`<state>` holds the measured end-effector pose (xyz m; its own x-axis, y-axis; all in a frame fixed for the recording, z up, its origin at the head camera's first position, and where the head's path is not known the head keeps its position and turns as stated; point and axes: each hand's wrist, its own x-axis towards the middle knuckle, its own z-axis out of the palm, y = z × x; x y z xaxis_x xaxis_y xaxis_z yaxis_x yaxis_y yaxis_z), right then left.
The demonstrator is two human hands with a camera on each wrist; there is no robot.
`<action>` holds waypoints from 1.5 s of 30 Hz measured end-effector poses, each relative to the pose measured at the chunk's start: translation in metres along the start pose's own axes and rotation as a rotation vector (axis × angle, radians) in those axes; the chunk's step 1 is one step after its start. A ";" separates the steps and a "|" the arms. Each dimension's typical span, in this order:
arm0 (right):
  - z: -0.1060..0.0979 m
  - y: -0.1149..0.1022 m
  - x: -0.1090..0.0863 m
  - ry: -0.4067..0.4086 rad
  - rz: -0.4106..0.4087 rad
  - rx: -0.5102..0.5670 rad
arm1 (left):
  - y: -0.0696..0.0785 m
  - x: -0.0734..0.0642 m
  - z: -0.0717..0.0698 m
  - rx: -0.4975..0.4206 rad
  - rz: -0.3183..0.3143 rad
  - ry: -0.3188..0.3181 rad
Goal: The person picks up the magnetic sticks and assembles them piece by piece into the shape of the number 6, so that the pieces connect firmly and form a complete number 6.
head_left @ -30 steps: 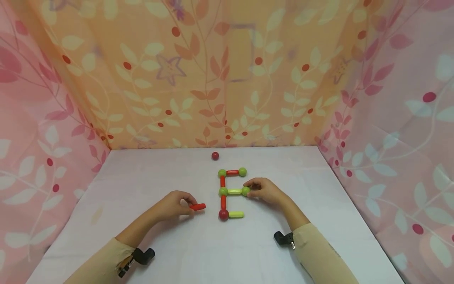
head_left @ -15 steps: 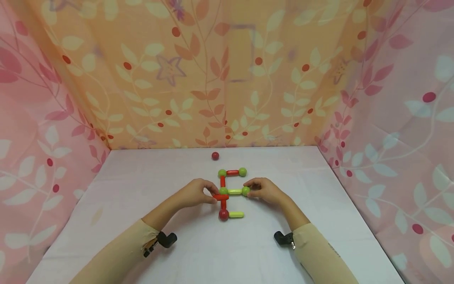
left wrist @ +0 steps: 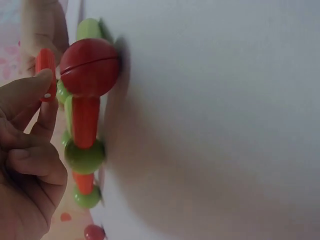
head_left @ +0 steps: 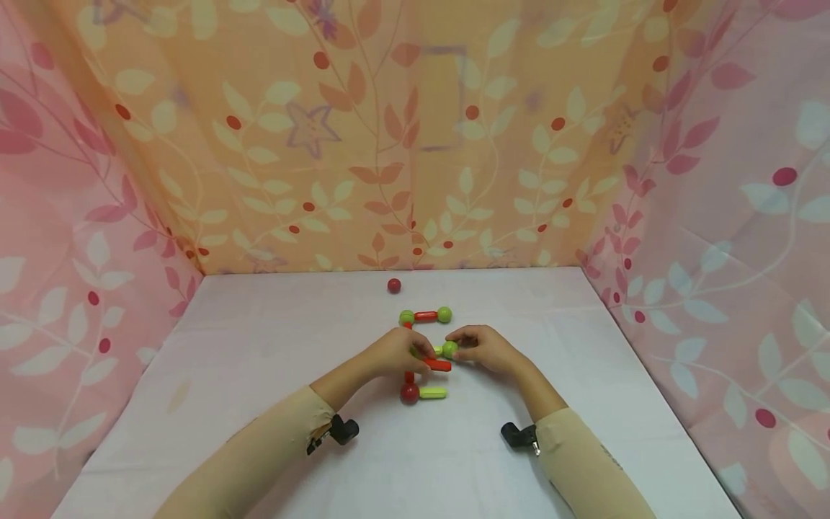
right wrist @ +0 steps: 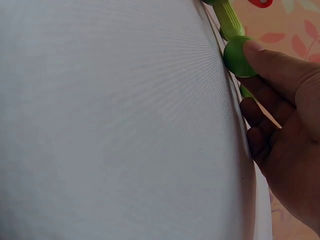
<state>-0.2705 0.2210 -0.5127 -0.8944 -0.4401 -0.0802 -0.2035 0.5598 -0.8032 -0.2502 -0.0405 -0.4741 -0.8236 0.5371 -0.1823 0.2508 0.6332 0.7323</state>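
Note:
My left hand (head_left: 398, 352) pinches a red rod (head_left: 439, 365) between thumb and fingers, over the middle of a shape built from rods and balls. In the left wrist view the red rod (left wrist: 45, 75) stands clear of the built shape. My right hand (head_left: 485, 347) pinches a green ball (head_left: 450, 349) at the end of the shape's middle arm; the right wrist view shows the thumb on this green ball (right wrist: 240, 56). A red ball (head_left: 410, 393) with a light green rod (head_left: 433, 393) forms the near corner. The left hand hides part of the shape's spine.
A loose red ball (head_left: 394, 286) lies at the back of the white table (head_left: 292, 310). The shape's far arm is a red rod (head_left: 426, 316) between two green balls. Patterned cloth (head_left: 363, 144) walls off the back and both sides.
My left hand has carried the red rod rightward, from left of the shape to over its middle, close to the right hand. The right hand keeps its place on the green ball.

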 end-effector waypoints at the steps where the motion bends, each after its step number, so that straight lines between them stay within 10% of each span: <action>1: 0.000 -0.001 0.000 -0.003 -0.001 0.000 | -0.001 0.002 0.002 0.003 -0.004 0.000; 33: -0.001 0.000 -0.003 -0.005 0.006 0.019 | 0.000 0.007 0.030 0.234 -0.022 0.110; 45: 0.000 -0.003 -0.002 -0.002 0.016 0.027 | -0.005 0.007 0.016 0.044 0.019 0.073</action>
<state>-0.2682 0.2201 -0.5106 -0.8965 -0.4329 -0.0947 -0.1781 0.5478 -0.8175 -0.2491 -0.0306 -0.4898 -0.8531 0.5080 -0.1190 0.2876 0.6481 0.7052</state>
